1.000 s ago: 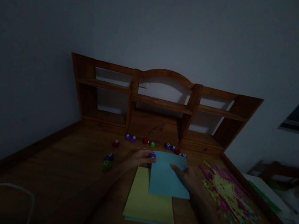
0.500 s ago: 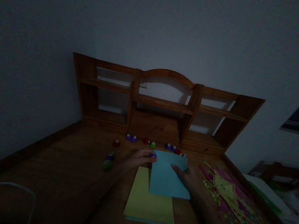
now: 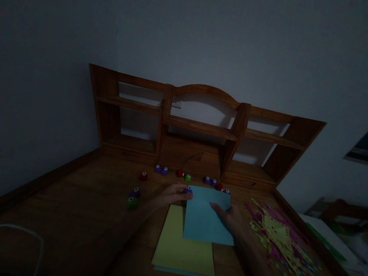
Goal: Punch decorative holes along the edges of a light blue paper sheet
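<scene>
My left hand (image 3: pixel 172 194) is closed in a pinch around a small purple craft punch (image 3: pixel 188 191) with a pale top. The punch sits at the upper left corner of a light blue sheet of paper (image 3: pixel 206 227); I cannot tell how far the edge goes into it. On the sheet's right side my right hand (image 3: pixel 231 217) grips the paper, thumb on top and the other fingers hidden behind it. Beneath the blue sheet lies a stack of paper (image 3: pixel 183 257), yellow on top with blue showing at its lower edge.
Several similar punches lie about, among them a red one (image 3: pixel 143 176), a green one (image 3: pixel 132 203) and a purple one (image 3: pixel 164 171). A heap of pink and yellow strips (image 3: pixel 278 236) covers the right side. A wooden shelf (image 3: pixel 201 124) stands behind; a white cable (image 3: pixel 15 227) curves at lower left.
</scene>
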Motion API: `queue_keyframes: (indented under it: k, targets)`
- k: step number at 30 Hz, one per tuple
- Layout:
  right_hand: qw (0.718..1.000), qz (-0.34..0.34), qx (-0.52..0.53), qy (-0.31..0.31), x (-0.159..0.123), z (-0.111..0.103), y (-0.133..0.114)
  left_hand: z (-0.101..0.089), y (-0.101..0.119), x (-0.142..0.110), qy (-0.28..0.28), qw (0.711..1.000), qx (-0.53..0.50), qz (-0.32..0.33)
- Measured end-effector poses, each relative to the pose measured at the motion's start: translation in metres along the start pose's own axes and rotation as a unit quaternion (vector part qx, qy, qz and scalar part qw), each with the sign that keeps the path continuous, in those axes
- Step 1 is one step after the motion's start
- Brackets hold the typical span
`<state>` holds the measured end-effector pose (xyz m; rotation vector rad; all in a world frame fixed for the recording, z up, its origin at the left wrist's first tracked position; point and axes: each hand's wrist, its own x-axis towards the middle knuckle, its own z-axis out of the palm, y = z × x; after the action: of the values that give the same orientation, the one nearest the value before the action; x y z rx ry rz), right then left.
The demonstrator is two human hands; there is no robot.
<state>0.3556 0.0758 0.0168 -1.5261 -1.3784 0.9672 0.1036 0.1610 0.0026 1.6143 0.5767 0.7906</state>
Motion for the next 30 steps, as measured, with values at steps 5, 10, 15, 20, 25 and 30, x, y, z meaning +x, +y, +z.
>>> queue_keyframes:
  k: [5, 10, 15, 20, 25, 30]
  targets:
    - [1.000, 0.000, -0.012, 0.006, 0.001, 0.000, 0.001, 0.003, 0.005, -0.002, 0.015, 1.000, -0.011, -0.014]
    - [1.000, 0.005, 0.015, -0.010, 0.002, 0.001, 0.005, 0.004, 0.005, -0.002, 0.026, 0.999, -0.001, -0.019]
    - [1.000, 0.005, 0.023, -0.015, 0.001, 0.001, 0.003, 0.001, -0.002, 0.001, 0.032, 0.999, 0.027, 0.005]
    - [0.999, -0.004, 0.029, -0.017, 0.000, 0.001, 0.003, 0.005, -0.001, 0.001, 0.055, 0.998, 0.023, 0.010]
    - [1.000, 0.008, 0.011, 0.003, 0.001, 0.003, 0.003, 0.010, 0.005, 0.000, 0.065, 0.998, 0.012, 0.001]
    - [1.000, 0.010, 0.027, 0.000, 0.003, 0.003, 0.006, 0.015, 0.012, -0.002, 0.078, 0.997, -0.003, 0.006]
